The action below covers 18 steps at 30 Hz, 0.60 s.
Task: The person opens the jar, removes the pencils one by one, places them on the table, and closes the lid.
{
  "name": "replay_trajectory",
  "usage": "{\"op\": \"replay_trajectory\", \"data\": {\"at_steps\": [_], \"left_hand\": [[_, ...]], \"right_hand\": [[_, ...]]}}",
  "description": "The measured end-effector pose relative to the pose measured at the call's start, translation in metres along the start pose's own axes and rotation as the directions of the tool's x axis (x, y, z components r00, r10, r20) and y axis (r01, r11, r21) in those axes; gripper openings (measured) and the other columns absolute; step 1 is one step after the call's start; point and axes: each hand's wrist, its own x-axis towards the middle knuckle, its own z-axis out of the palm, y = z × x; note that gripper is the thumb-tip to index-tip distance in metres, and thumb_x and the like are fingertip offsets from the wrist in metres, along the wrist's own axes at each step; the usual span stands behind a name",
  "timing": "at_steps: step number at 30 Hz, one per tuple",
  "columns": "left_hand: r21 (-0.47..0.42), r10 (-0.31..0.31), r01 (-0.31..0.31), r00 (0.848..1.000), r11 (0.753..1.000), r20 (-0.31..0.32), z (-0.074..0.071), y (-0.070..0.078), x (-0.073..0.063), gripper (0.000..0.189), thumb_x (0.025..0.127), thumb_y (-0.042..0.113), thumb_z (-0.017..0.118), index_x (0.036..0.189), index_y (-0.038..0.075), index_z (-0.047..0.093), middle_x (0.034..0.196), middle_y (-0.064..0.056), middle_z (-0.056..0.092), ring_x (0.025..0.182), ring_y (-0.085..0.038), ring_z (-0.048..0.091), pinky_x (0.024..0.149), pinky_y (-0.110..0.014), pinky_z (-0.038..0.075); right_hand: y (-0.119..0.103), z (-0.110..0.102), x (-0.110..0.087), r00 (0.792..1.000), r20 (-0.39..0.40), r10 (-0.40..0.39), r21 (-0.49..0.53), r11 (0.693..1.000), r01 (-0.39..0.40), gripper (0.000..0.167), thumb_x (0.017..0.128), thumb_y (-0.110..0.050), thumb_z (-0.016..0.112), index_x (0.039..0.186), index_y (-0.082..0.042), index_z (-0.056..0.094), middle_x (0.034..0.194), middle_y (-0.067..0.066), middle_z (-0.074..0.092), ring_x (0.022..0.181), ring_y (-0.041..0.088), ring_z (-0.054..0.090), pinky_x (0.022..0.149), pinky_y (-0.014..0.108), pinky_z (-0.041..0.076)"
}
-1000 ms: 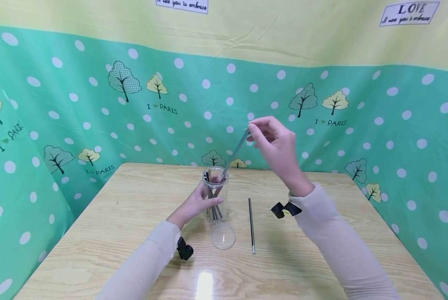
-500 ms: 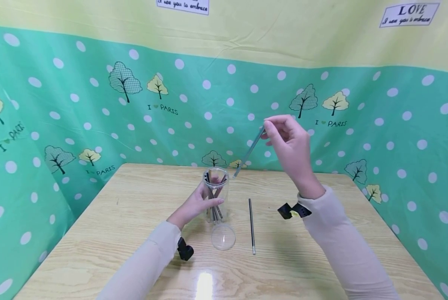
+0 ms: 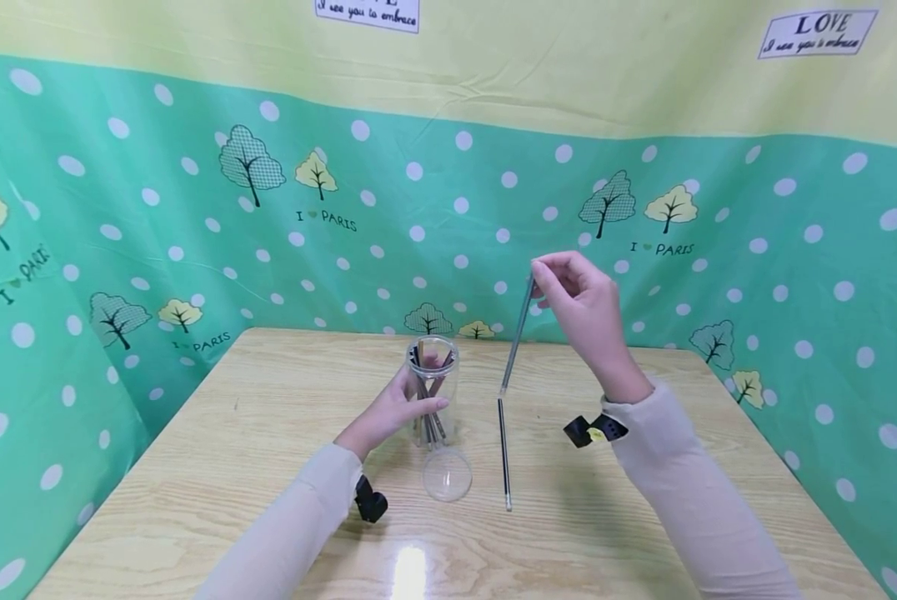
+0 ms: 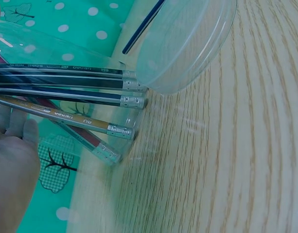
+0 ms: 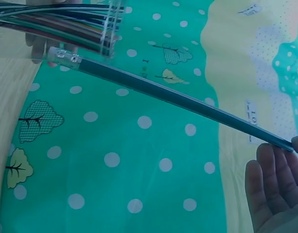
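Observation:
My left hand (image 3: 388,408) grips a clear round jar (image 3: 451,385) standing on the table, fingers behind it and thumb across its front. Inside lean several pencils (image 3: 429,408), mostly dark; the left wrist view shows a yellowish-brown pencil (image 4: 80,118) among them, eraser ends at the jar's bottom. Up to the right, my right hand (image 3: 587,308) pinches a dark green pencil (image 3: 519,329) by its top end between thumb and fingertips. That pencil slants down, its pale eraser end lowest, as the right wrist view also shows. Below it, a black pencil (image 3: 504,454) lies on the table.
A clear round lid (image 3: 447,475) lies just in front of the jar. The wooden table (image 3: 283,400) ends at the back against a green and yellow printed curtain (image 3: 388,275). Black wrist cameras (image 3: 371,500) sit on both sleeves.
The right hand has drawn the dark green pencil out of the jar, carried it right, then lowered it over the far end of the lying pencil. The left hand stays on the jar.

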Motion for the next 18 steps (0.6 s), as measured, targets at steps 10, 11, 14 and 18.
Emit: {"op": "replay_trajectory", "data": {"at_steps": [10,11,14,18], "left_hand": [[0.01,-0.013,0.013,1.0,1.0,-0.006,0.0,-0.001,-0.001,0.076,0.091,0.011,0.075,0.154,0.024,0.034,0.153,-0.002,0.044,0.141,-0.023,0.04,0.118,-0.052,0.022],[0.012,-0.018,0.018,1.0,1.0,-0.007,0.0,-0.001,-0.001,0.076,0.091,0.012,0.075,0.153,0.025,0.034,0.153,-0.002,0.044,0.14,-0.023,0.041,0.118,-0.052,0.023],[0.011,-0.02,0.02,1.0,1.0,-0.007,-0.001,-0.002,0.0,0.076,0.091,0.013,0.075,0.153,0.026,0.034,0.154,-0.002,0.044,0.141,-0.023,0.04,0.118,-0.052,0.022],[0.005,-0.011,0.011,1.0,1.0,-0.003,-0.001,-0.002,0.0,0.075,0.091,0.013,0.075,0.152,0.026,0.035,0.154,-0.001,0.044,0.141,-0.022,0.04,0.118,-0.051,0.021]], "right_hand": [[0.031,-0.003,-0.012,0.975,0.109,0.195,-0.03,0.981,-0.193,0.037,0.1,-0.04,0.061,0.113,-0.006,0.068,0.092,0.012,0.069,0.083,0.027,0.066,0.075,0.035,0.059],[0.036,-0.003,-0.013,0.97,0.12,0.213,-0.036,0.977,-0.21,0.038,0.1,-0.041,0.061,0.113,-0.006,0.068,0.092,0.012,0.068,0.083,0.029,0.066,0.076,0.036,0.059],[0.051,-0.001,-0.02,0.954,0.142,0.265,-0.054,0.964,-0.26,0.039,0.1,-0.043,0.06,0.113,-0.006,0.068,0.091,0.012,0.068,0.084,0.032,0.066,0.076,0.036,0.059],[0.071,0.003,-0.029,0.928,0.174,0.329,-0.08,0.944,-0.32,0.039,0.1,-0.043,0.06,0.113,-0.006,0.068,0.089,0.012,0.068,0.083,0.033,0.067,0.073,0.033,0.06]]}}
